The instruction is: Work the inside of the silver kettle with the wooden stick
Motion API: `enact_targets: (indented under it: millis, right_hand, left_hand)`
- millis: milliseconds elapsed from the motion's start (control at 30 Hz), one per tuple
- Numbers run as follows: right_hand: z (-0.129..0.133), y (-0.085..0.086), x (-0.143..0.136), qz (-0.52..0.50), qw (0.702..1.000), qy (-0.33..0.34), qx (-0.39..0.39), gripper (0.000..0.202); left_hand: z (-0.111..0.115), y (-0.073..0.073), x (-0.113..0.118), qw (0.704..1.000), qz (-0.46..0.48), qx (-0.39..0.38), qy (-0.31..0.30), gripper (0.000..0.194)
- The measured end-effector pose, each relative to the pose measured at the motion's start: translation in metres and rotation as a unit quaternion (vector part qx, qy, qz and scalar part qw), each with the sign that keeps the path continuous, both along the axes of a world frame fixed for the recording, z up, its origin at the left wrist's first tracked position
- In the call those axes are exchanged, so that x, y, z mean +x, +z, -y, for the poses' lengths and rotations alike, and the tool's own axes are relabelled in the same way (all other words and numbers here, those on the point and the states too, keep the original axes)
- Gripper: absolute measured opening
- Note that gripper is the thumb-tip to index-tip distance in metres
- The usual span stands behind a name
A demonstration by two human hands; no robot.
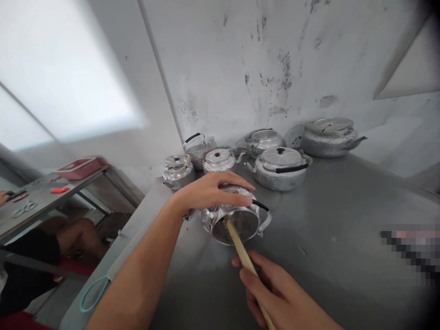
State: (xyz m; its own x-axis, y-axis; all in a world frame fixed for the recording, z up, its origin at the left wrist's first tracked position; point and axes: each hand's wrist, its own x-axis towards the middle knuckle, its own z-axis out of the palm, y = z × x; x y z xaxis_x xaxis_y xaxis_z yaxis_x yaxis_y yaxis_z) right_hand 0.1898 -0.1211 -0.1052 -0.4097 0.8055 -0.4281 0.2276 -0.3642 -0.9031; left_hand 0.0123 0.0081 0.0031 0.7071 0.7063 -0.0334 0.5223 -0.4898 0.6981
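Observation:
A dented aluminium kettle [209,219] lies tilted on the metal tabletop, its round open mouth facing me. My left hand [215,189] is laid over its upper side, thumb and fingers gripping the body near the black-covered handle [261,205]. In my right hand [270,286] is a wooden stick [241,250], held by closed fingers. The stick's far end goes into the kettle's mouth, and its tip is hidden in the dark inside. No lid is on this kettle.
Several aluminium kettles stand behind, among them a lidded one [280,169] and a large one [328,140] by the wall. At left, a second table [77,183] bears a red basket [78,168] and scissors [24,208]; a person sits there. A teal loop [82,300] hangs at my table's left edge.

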Motion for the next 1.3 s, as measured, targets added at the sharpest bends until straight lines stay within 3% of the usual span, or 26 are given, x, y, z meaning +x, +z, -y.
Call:
enact_targets:
  millis: [133,333,567,900,1300]
  right_hand:
    - [0.0,-0.002,-0.002,-0.028,0.999,0.003,-0.02,0.032]
    - [-0.003,-0.004,0.0,-0.044,0.998,0.042,0.015,0.034]
    - [0.004,-0.006,0.003,0.006,0.994,-0.007,0.11,0.025]
    - [0.009,-0.007,0.0,0.022,0.988,-0.019,0.149,0.023]
    - [0.011,-0.012,-0.002,-0.019,0.997,0.0,0.077,0.036]
  left_hand:
    - [0.0,0.001,0.0,1.0,0.002,0.005,-0.006,0.045]
    - [0.001,0.0,-0.001,1.0,0.003,0.007,-0.014,0.044]
    - [-0.001,-0.002,-0.001,1.0,0.009,0.002,-0.029,0.044]
    - [-0.002,-0.003,-0.001,0.999,0.015,0.005,-0.031,0.046]
    - [0.0,-0.002,-0.001,0.999,0.015,-0.011,-0.035,0.045]
